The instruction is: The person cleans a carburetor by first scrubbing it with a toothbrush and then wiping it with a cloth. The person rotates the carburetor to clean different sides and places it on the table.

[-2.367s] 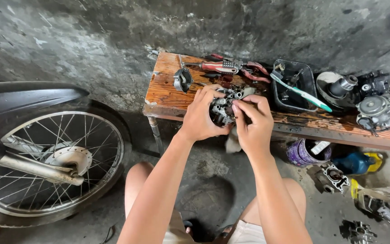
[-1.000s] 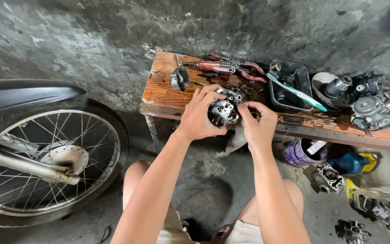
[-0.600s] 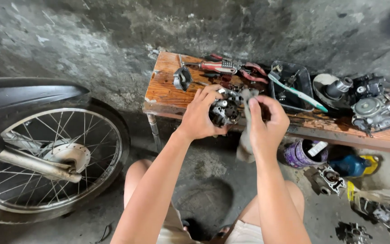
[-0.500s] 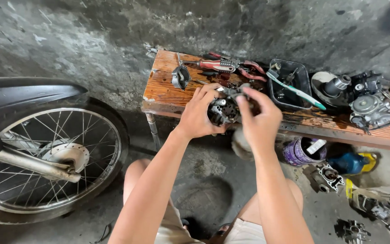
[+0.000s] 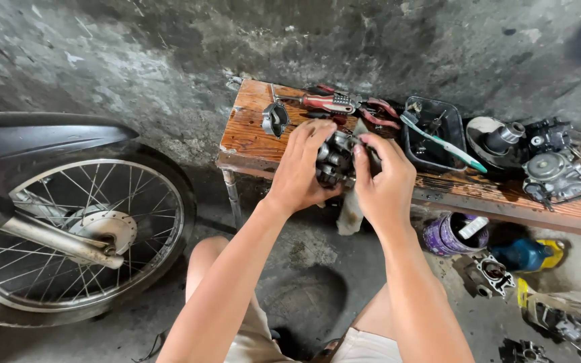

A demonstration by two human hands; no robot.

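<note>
A grey metal carburettor-like engine part (image 5: 335,160) is held in the air in front of the wooden bench (image 5: 250,138). My left hand (image 5: 302,168) grips its left side. My right hand (image 5: 384,180) closes on its right side, fingertips on top. A dirty pale rag (image 5: 351,208) hangs down below the part between the two hands. Most of the part is hidden by my fingers.
On the bench lie a red-handled screwdriver (image 5: 324,102), pliers (image 5: 379,113), a black tray (image 5: 432,128) with a toothbrush (image 5: 444,142), and engine parts (image 5: 553,168). A motorcycle wheel (image 5: 68,235) stands left. A purple can (image 5: 448,234), a blue bottle and metal parts lie on the floor right.
My right hand came off the part for a moment, lifted, and has closed on its right side again. The left hand kept hold throughout.
</note>
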